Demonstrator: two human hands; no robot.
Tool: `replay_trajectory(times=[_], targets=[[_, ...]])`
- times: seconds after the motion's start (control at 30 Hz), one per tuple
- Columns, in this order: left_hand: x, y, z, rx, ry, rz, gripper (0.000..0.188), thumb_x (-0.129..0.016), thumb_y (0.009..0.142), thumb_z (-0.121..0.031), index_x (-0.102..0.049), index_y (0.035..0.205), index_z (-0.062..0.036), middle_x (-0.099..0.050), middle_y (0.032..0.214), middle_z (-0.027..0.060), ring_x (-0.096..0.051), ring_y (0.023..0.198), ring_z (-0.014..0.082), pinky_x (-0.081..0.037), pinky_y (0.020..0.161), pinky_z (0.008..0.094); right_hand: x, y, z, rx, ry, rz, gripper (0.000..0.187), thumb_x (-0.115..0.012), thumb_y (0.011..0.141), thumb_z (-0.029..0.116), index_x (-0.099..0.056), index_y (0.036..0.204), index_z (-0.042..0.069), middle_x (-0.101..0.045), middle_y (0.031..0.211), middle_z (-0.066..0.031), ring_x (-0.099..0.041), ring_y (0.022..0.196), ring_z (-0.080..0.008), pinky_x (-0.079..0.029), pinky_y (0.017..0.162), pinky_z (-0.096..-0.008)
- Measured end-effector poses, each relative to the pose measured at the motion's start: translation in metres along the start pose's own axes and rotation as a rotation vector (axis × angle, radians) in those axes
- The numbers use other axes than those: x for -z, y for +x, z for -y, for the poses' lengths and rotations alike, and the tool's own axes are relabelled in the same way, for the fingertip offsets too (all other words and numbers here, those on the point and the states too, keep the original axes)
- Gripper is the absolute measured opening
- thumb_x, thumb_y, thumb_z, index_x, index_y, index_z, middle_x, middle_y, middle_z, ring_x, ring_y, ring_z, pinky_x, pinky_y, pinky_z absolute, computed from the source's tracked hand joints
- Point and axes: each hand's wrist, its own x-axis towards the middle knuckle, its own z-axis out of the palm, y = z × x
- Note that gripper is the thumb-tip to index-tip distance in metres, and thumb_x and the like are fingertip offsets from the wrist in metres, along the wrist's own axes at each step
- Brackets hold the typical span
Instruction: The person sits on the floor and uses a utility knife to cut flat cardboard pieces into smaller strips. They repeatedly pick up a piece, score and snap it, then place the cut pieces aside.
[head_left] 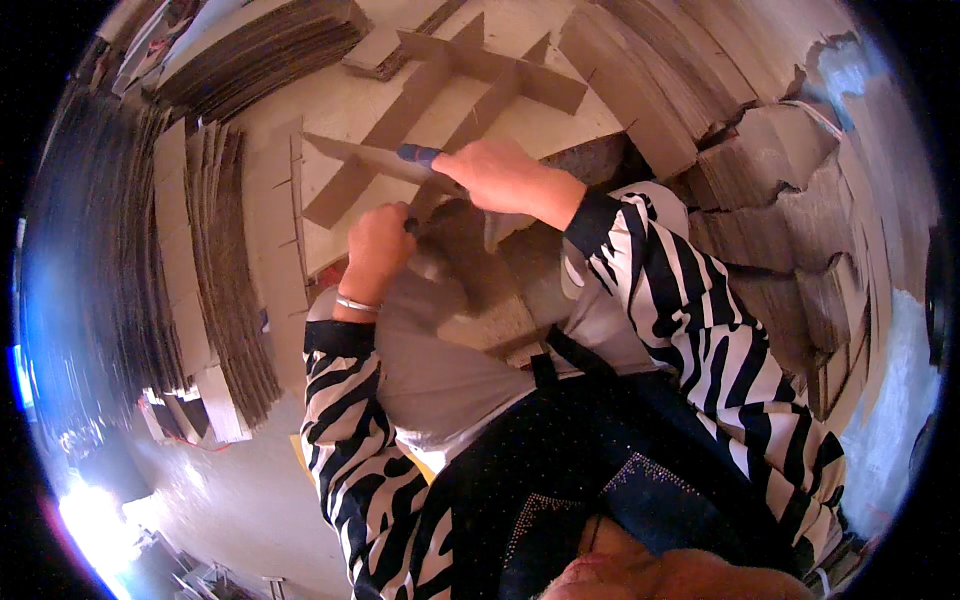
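Observation:
On the table ahead of me stands a grid of interlocked cardboard dividers, its slotted strips set on edge. Nearer and to the left, a smaller crossed cardboard divider reaches toward my hands. My right hand is closed at the right end of this divider, with a dark blue cover on the outstretched finger. My left hand, wearing a bracelet, is curled closed just below the divider, with a dark cover at a fingertip. What its fingers hold is hidden.
Tall stacks of flat cardboard strips line the left side. Another stack lies at the far left. Long cardboard sheets and bundled cardboard pieces crowd the right. A bright light shines at the lower left.

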Motion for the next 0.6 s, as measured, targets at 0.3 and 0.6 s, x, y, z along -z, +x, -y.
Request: replay_trajectory(times=[0.3,0.6], targets=[[0.005,0.008,-0.017,-0.012,0.036,0.053,0.014,-0.063,0.073,-0.014,-0.066,0.085,-0.0077,-0.067,0.088,0.0147,-0.065,0.086,0.0348,-0.051,0.071,0.0473,-0.001,-0.03,0.003,-0.041,-0.064,0.048,0.025,-0.05,0.085,0.013,-0.059,0.109,0.013,-0.062,0.065,-0.0121,-0.064,0.06,-0.0322,-0.047,0.046,-0.0465],[0.008,0.009,-0.02,-0.1,-0.093,0.108,0.021,-0.065,0.072,-0.017,-0.068,0.091,-0.0092,-0.067,0.084,0.0157,-0.065,0.083,0.0361,-0.051,0.071,0.0463,-0.033,-0.05,-0.017,-0.097,0.05,0.112,0.026,-0.057,0.083,0.017,-0.059,0.108,0.01,-0.065,0.081,-0.0159,-0.066,0.078,-0.0352,-0.051,0.062,-0.0473]])
